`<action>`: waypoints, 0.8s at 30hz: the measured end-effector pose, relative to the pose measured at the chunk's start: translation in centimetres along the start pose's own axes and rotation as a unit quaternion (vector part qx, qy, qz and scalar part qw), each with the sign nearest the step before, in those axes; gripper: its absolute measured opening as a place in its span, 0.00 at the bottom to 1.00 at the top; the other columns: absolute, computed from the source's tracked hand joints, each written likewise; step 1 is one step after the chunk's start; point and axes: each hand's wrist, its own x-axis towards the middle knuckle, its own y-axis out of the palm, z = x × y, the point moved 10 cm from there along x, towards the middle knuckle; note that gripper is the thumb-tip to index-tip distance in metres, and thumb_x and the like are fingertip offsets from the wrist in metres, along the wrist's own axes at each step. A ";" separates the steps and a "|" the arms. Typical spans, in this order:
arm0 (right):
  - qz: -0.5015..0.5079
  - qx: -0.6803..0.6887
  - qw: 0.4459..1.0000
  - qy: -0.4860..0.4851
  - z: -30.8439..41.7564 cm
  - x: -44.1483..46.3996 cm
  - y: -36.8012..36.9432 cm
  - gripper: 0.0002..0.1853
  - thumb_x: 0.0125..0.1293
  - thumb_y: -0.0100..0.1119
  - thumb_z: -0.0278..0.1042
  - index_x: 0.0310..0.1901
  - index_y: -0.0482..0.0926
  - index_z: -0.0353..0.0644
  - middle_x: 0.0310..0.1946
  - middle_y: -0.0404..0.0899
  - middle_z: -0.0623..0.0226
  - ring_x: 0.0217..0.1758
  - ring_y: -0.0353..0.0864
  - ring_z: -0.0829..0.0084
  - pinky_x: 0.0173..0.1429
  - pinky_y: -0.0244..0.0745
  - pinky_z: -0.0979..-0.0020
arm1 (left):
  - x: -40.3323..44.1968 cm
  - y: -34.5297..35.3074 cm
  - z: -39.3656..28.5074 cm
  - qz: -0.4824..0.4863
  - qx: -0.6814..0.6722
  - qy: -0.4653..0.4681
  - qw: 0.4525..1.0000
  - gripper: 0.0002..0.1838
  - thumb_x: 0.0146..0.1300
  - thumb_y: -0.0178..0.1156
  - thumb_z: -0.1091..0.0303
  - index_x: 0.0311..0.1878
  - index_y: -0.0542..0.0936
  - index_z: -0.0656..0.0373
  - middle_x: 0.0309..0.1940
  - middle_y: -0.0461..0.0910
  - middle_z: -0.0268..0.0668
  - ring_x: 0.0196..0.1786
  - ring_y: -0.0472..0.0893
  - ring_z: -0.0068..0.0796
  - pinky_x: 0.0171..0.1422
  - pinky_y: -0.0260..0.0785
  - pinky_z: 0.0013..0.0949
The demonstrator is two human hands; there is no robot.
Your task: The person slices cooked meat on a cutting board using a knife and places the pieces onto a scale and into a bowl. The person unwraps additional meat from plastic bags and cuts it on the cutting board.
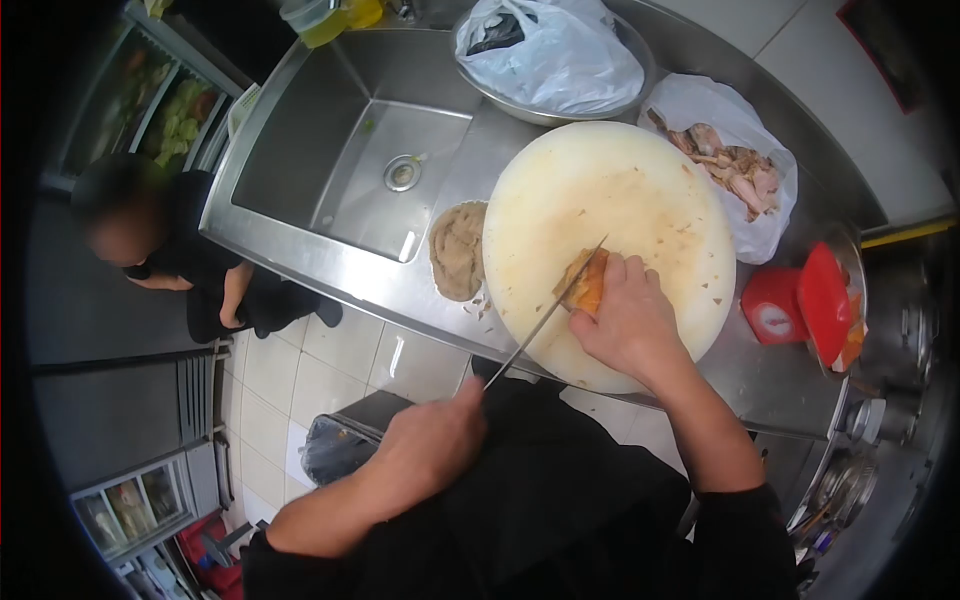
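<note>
My left hand [435,445] is closed round the handle of a long knife [541,325]. Its blade slants up and to the right, lying against the cut side of a golden-brown piece of cooked meat [586,284]. My right hand [625,315] grips that piece from the right, fingers bent over it and partly hiding it. The meat rests on a thick round white cutting board [620,175], stained and dotted with small brown crumbs. Left of the board, a greyish-brown wad of cloth [459,250] lies on the steel counter; its exact kind is unclear.
A steel sink [402,174] is to the left. Behind the board are a metal bowl [640,50] holding a white plastic bag [555,55] and a bag of meat scraps [735,170]. A red scale [775,310] stands right. A person [175,240] sits far left.
</note>
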 end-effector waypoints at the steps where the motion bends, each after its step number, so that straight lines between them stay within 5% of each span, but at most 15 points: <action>1: 0.001 -0.009 1.000 -0.013 0.0 0.1 0.0 0.38 0.62 0.62 0.49 0.64 0.65 0.24 0.57 0.71 0.46 0.60 0.71 0.49 0.67 0.68 0.57 | 1.6 -0.1 -1.0 0.003 -0.008 0.004 1.000 0.10 0.71 0.53 0.65 0.51 0.68 0.58 0.27 0.82 0.57 0.34 0.82 0.66 0.40 0.74 0.62; 7: -0.062 0.029 0.997 -0.030 -0.3 -0.4 0.1 0.38 0.59 0.64 0.44 0.64 0.66 0.25 0.55 0.71 0.44 0.58 0.71 0.47 0.66 0.68 0.54 | 12.1 -0.9 -6.1 -0.009 -0.026 0.042 0.999 0.12 0.72 0.48 0.66 0.54 0.69 0.61 0.36 0.85 0.58 0.45 0.84 0.63 0.51 0.74 0.59; 10: -0.070 0.153 0.985 -0.044 -2.4 -0.4 0.1 0.46 0.59 0.68 0.37 0.74 0.56 0.27 0.61 0.70 0.43 0.65 0.71 0.48 0.70 0.68 0.55 | 14.3 -1.9 -6.3 -0.024 -0.020 0.046 0.998 0.14 0.71 0.48 0.67 0.55 0.70 0.63 0.38 0.85 0.57 0.46 0.84 0.61 0.53 0.74 0.58; 13: -0.186 0.497 0.842 -0.100 -5.7 -2.2 0.2 0.57 0.57 0.72 0.31 0.80 0.41 0.31 0.67 0.67 0.44 0.71 0.69 0.52 0.74 0.67 0.58 | 14.9 -3.9 -5.0 -0.052 -0.007 0.044 0.998 0.15 0.71 0.48 0.68 0.56 0.72 0.65 0.39 0.86 0.57 0.46 0.85 0.60 0.54 0.74 0.57; 14: -0.170 0.493 0.848 -0.099 -6.5 -2.6 1.0 0.64 0.56 0.74 0.29 0.81 0.31 0.33 0.71 0.63 0.44 0.73 0.67 0.56 0.75 0.65 0.59 | 14.4 -4.6 -5.1 -0.065 -0.003 0.034 0.997 0.15 0.71 0.48 0.68 0.56 0.72 0.65 0.39 0.86 0.57 0.46 0.85 0.60 0.54 0.74 0.57; 17: -0.170 0.462 0.868 -0.073 -7.1 -3.8 1.3 0.63 0.53 0.75 0.29 0.81 0.38 0.33 0.69 0.64 0.45 0.70 0.69 0.55 0.74 0.66 0.58 | 13.0 -5.0 -5.4 -0.107 -0.002 0.041 0.993 0.15 0.70 0.49 0.68 0.56 0.72 0.64 0.36 0.85 0.57 0.43 0.85 0.61 0.50 0.75 0.58; 24: -0.286 0.249 0.901 -0.213 -6.3 -4.9 -1.8 0.46 0.48 0.76 0.29 0.70 0.62 0.36 0.61 0.68 0.47 0.66 0.71 0.50 0.68 0.69 0.57 | 8.3 -1.7 -7.1 -0.083 -0.009 0.051 0.995 0.09 0.71 0.49 0.67 0.48 0.70 0.62 0.29 0.83 0.55 0.36 0.84 0.62 0.46 0.75 0.60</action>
